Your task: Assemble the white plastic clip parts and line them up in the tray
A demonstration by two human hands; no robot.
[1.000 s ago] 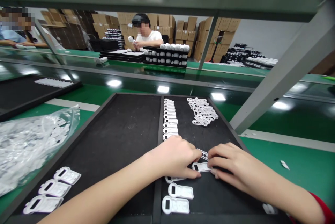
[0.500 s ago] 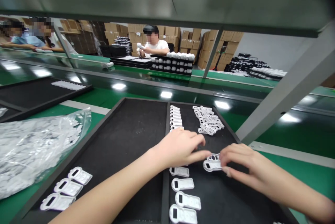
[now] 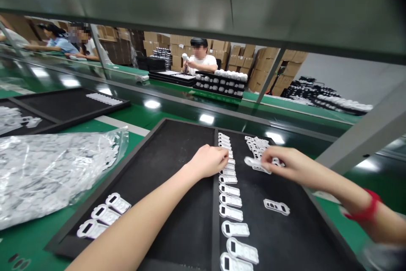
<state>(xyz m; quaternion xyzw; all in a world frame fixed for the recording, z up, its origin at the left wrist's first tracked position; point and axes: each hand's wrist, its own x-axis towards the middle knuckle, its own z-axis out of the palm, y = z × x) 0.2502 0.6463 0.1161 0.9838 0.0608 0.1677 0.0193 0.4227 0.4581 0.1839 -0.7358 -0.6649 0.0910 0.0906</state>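
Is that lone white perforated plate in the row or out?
Out: the perforated plate lies alone on the black tray, apart from the row of white covers.

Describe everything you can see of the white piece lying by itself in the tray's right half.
The white piece looks like plastic: long, with a wider end at right and several dark openings. It lies slightly slanted on the black tray, apart from the row of white parts; only the tray touches it.

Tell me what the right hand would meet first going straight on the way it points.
The right hand would probably meet the row of white parts beside the left hand, though its height above the tray is unclear.
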